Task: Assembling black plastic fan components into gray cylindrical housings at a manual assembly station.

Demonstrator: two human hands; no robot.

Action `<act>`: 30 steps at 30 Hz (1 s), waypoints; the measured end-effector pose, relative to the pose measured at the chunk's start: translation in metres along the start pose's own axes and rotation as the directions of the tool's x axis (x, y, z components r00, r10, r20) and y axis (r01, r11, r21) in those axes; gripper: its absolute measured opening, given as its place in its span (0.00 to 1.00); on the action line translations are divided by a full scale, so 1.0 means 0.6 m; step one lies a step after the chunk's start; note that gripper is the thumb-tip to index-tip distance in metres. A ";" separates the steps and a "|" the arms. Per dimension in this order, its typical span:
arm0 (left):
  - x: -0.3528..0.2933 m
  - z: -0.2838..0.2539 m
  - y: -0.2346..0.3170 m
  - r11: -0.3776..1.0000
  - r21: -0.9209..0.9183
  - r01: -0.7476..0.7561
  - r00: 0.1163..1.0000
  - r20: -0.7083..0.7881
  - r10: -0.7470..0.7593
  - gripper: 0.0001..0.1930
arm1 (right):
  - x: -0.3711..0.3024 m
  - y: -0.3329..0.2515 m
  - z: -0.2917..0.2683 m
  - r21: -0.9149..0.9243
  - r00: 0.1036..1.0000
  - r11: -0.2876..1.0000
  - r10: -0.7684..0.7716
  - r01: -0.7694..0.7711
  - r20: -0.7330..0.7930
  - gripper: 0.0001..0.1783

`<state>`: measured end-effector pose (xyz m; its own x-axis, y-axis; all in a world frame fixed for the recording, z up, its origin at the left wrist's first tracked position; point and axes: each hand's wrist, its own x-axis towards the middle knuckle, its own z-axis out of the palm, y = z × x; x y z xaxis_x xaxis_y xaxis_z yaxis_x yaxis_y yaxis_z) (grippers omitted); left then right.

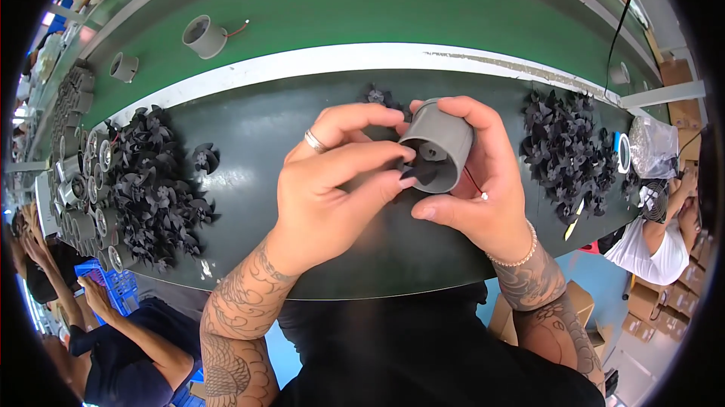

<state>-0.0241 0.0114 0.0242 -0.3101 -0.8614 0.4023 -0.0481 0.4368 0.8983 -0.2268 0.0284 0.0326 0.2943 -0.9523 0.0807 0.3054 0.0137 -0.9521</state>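
Over the bench (249, 203), the right hand (495, 180) curled around a grey housing (432, 131), while the left hand's (332, 188) thumb and fingers pinched a black blade piece (425, 175) at its near mouth. A crooked push could have bent it, I judged, or the red wire (472, 179) snagged. Fan piles flanked them, left (155, 188) and right (566, 150); nothing blocked the hands.

From your head, one wide fisheye view looks down and forward, close over your left hand (321, 195) and right hand (502, 199), taking in the tabletop (245, 207) from near edge to far, both bent into curves.
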 end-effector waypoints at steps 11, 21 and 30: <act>0.003 0.011 0.005 0.978 0.196 -0.073 0.997 0.033 0.068 0.12 | -0.007 0.012 0.009 -0.052 1.000 0.998 -0.026 0.025 -0.012 0.46; -0.004 0.021 0.004 0.968 0.219 -0.123 0.986 -0.082 0.144 0.13 | -0.013 0.011 0.008 -0.196 0.992 0.974 -0.108 0.118 0.059 0.43; -0.009 0.022 0.004 0.997 0.021 -0.071 0.989 -0.129 0.074 0.11 | -0.015 0.007 0.004 -0.335 0.989 0.931 -0.120 0.143 0.089 0.45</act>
<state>-0.0353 0.0203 0.0216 -0.1878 -0.8532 0.4866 -0.0452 0.5024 0.8634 -0.2262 0.0376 0.0283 0.3345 -0.9163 0.2204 0.0230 -0.2258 -0.9739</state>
